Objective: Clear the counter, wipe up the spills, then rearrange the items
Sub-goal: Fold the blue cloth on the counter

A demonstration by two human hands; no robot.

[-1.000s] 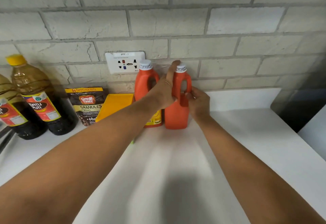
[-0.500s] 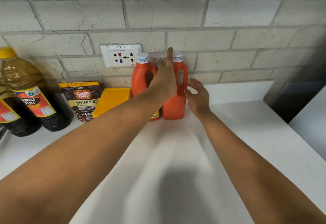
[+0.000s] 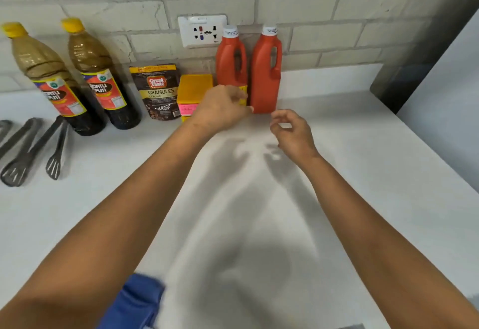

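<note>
From the head view, a white worktop (image 3: 363,173) runs back to a pale brick wall with a white socket plate (image 3: 202,30). Along the wall stand two dark sauce bottles with yellow caps, the left bottle (image 3: 49,80) and the right bottle (image 3: 101,74) just beside each other, then a brown pouch of coffee granules (image 3: 158,92), a yellow lidded tub (image 3: 193,92) and two orange jugs with white caps: the left jug (image 3: 230,61) and the right jug (image 3: 265,72), close together and upright (their handles face right). Dark tongs and slotted utensils (image 3: 28,152) lie on the worktop at the far left. A blue cloth (image 3: 134,300) shows at the bottom edge, partly under the left forearm.

The left hand (image 3: 220,111) hovers in front of the tub and the lower part of the left jug, hiding them in part, fingers loosely curled and holding nothing. The right hand (image 3: 293,131) hangs just in front of the right jug, apart from it, fingers relaxed and curved, empty. Both forearms reach forward over the worktop.
</note>
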